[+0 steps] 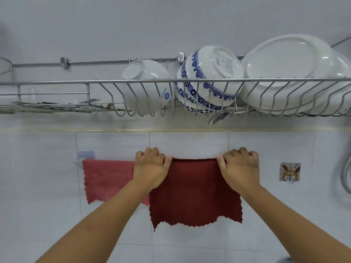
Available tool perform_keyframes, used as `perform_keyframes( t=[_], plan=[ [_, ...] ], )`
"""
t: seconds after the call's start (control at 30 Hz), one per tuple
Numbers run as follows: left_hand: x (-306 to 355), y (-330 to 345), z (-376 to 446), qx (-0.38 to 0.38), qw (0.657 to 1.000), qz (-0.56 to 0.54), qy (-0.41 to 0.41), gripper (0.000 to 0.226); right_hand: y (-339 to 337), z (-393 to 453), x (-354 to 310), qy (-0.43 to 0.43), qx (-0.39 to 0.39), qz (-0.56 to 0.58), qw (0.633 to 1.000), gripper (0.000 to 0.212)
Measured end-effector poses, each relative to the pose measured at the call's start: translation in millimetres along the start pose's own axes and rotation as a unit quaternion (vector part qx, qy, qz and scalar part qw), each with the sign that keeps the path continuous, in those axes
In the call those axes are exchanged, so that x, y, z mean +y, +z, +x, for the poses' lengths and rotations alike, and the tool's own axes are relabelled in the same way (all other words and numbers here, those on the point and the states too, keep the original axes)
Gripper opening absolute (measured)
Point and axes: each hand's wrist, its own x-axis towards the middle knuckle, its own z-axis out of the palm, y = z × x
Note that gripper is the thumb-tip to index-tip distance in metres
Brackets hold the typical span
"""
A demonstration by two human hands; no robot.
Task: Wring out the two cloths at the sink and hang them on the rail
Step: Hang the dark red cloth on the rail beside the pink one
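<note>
Against the white tiled wall (190,249), the pink cloth (106,181) hangs at nine o'clock of the left hand (151,168), whose grip, like the right hand (240,168), pinches the dark red cloth (195,192) along its level top edge, between both, equally near.

Nothing readable tbh: the blue-patterned white ceramic bowl (209,80) has grey print on its base, too blurry; same for the small blue round logo (167,96) left of it.
</note>
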Motion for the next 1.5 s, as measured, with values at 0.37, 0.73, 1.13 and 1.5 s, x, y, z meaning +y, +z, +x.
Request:
perform_keyframes(
  t=[0.37,0.73,1.13,1.5],
  plan=[
    [-5,5,-13,-0.015,1.0,-0.008,-0.008,0.065,2,1,1,0.027,-0.015,0.01,0.999,0.046],
    [-17,-1,-50,0.01,0.95,-0.19,-0.247,0.027,0,0,10,0.046,-0.02,0.019,0.999,0.052],
    [-22,-21,2,-0.013,0.96,-0.146,-0.237,0.018,-10,-14,28,0.017,0.046,-0.002,0.999,0.016],
    [6,1,-37,0.056,0.997,-0.048,-0.007,0.03,-6,-20,8,0.011,0.003,0.017,1.0,0.037]
  ],
)
